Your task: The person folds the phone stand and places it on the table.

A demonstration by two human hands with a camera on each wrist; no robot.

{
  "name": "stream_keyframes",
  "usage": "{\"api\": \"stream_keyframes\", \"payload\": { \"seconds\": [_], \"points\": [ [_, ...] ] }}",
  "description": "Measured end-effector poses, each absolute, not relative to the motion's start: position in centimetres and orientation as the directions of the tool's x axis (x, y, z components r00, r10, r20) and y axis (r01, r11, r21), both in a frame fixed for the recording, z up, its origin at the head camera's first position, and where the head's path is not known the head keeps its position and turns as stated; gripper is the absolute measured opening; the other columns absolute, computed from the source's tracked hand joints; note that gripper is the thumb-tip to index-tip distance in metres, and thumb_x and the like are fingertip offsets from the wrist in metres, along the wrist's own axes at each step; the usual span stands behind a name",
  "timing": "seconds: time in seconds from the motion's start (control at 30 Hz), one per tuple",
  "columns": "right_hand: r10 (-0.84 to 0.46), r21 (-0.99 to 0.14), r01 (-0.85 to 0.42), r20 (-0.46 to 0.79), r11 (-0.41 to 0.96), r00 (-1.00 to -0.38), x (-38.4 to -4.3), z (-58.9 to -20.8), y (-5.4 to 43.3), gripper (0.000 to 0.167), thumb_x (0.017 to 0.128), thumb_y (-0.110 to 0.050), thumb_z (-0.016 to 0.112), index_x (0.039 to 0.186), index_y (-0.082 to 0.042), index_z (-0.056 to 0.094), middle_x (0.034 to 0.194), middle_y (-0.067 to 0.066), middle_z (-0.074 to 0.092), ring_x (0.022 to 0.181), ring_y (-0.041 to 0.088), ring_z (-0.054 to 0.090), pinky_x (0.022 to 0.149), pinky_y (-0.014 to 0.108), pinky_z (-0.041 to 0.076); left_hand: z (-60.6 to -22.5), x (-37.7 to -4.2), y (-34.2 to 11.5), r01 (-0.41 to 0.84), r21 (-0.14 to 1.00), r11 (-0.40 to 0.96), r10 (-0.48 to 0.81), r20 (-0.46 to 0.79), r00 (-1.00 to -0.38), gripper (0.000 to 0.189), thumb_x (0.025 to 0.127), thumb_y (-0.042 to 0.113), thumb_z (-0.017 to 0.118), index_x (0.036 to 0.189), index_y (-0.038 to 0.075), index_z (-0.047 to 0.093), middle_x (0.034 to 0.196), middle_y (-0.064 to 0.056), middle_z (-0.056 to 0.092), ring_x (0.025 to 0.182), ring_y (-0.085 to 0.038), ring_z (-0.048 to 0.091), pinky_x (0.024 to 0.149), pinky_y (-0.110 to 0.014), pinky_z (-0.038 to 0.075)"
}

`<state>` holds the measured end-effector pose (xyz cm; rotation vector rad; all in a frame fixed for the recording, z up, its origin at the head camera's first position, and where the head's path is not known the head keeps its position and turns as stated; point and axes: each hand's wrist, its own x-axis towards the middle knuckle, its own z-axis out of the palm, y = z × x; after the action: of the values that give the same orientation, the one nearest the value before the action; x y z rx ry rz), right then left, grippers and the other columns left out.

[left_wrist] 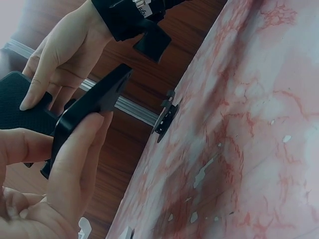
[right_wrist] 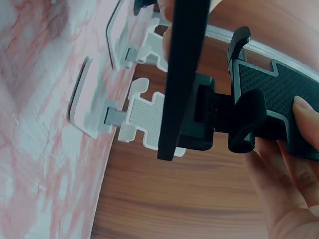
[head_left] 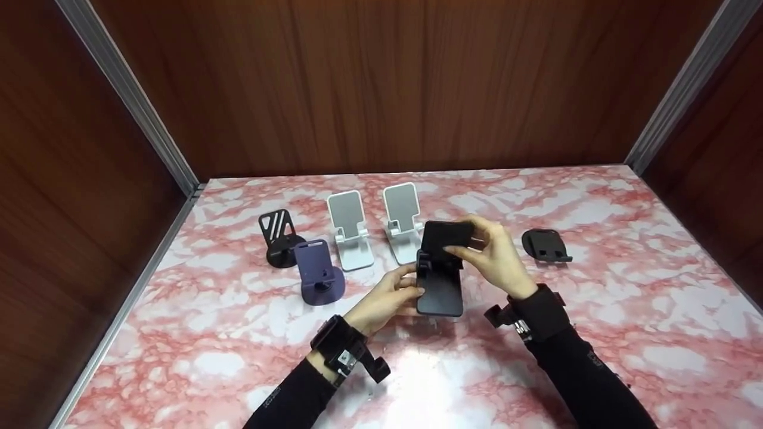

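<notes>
A black phone stand [head_left: 440, 296] is held off the table between both hands, its flat base toward me and its back plate [right_wrist: 271, 82] toward the far side. My left hand [head_left: 387, 296] grips the base by its left edge, with the thumb on top. On the back plate, my right hand [head_left: 499, 257] pinches the upper right part between thumb and fingers. In the left wrist view, the base [left_wrist: 92, 104] hangs above the tabletop. Textured padding and two hook-like lips show on the plate in the right wrist view.
Two white phone stands [head_left: 353, 229] [head_left: 403, 220] stand upright behind the hands. Left of them are a purple stand [head_left: 316, 268] and a black slotted stand [head_left: 279, 238]. A folded black stand [head_left: 546, 245] lies at right. Wooden panels [head_left: 381, 89] enclose the marbled table [head_left: 208, 333].
</notes>
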<state>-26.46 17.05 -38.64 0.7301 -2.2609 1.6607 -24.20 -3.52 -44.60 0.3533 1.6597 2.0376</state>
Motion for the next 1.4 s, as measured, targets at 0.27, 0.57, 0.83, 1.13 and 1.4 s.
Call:
{"api": "stream_keyframes", "payload": {
  "seconds": [0.27, 0.57, 0.83, 1.13, 1.4],
  "points": [
    [-0.194, -0.740, -0.591, 0.559, 0.321, -0.806, -25.0, -37.0, 16.2, 0.024, 0.074, 0.006, 0.071, 0.096, 0.007, 0.062, 0.091, 0.018, 0.069, 0.086, 0.003, 0.064, 0.075, 0.022, 0.056, -44.5, -24.0, -3.4, -0.190, 0.970, -0.152, 0.522, -0.085, -0.849, 0.051, 0.089, -0.001, 0.048, 0.138, 0.003, 0.035, 0.118, -0.019, 0.058, 0.090, -0.019, 0.066, 0.078, -0.038, 0.057],
    [-0.167, -0.689, -0.623, 0.611, 0.371, -0.774, -24.8, -36.7, 16.2, 0.021, 0.072, 0.006, 0.073, 0.089, 0.006, 0.061, 0.084, 0.015, 0.068, 0.080, 0.007, 0.063, 0.067, 0.022, 0.058, -44.6, -23.9, -3.2, -0.181, 0.960, -0.212, 0.479, -0.059, -0.876, 0.043, 0.091, 0.000, 0.048, 0.133, -0.005, 0.042, 0.118, -0.026, 0.060, 0.084, -0.018, 0.068, 0.078, -0.035, 0.057],
    [-0.191, -0.586, -0.698, 0.694, 0.411, -0.694, -25.9, -38.5, 16.5, 0.020, 0.070, 0.005, 0.074, 0.084, 0.000, 0.061, 0.084, 0.010, 0.070, 0.080, 0.007, 0.064, 0.068, 0.016, 0.056, -44.8, -23.9, -2.9, -0.184, 0.955, -0.231, 0.413, -0.075, -0.908, 0.040, 0.088, -0.002, 0.048, 0.129, -0.006, 0.047, 0.106, -0.022, 0.067, 0.075, -0.017, 0.069, 0.074, -0.034, 0.058],
    [-0.307, -0.380, -0.819, 0.791, 0.430, -0.529, -26.9, -40.8, 16.0, 0.018, 0.073, 0.004, 0.073, 0.080, -0.006, 0.060, 0.088, 0.002, 0.069, 0.079, 0.009, 0.063, 0.069, 0.014, 0.052, -44.3, -24.1, -3.1, -0.187, 0.935, -0.302, 0.374, -0.065, -0.925, 0.041, 0.089, -0.002, 0.047, 0.129, -0.008, 0.045, 0.105, -0.015, 0.068, 0.078, -0.014, 0.068, 0.071, -0.027, 0.058],
    [-0.382, -0.272, -0.869, 0.815, 0.413, -0.436, -26.9, -41.1, 15.7, 0.029, 0.065, 0.017, 0.070, 0.081, -0.004, 0.059, 0.089, 0.007, 0.065, 0.085, 0.018, 0.063, 0.077, 0.016, 0.051, -43.6, -24.0, -3.1, -0.208, 0.921, -0.330, 0.334, -0.093, -0.938, 0.040, 0.089, -0.001, 0.046, 0.129, -0.006, 0.046, 0.097, -0.009, 0.068, 0.075, -0.014, 0.068, 0.069, -0.025, 0.058]
  ]
}}
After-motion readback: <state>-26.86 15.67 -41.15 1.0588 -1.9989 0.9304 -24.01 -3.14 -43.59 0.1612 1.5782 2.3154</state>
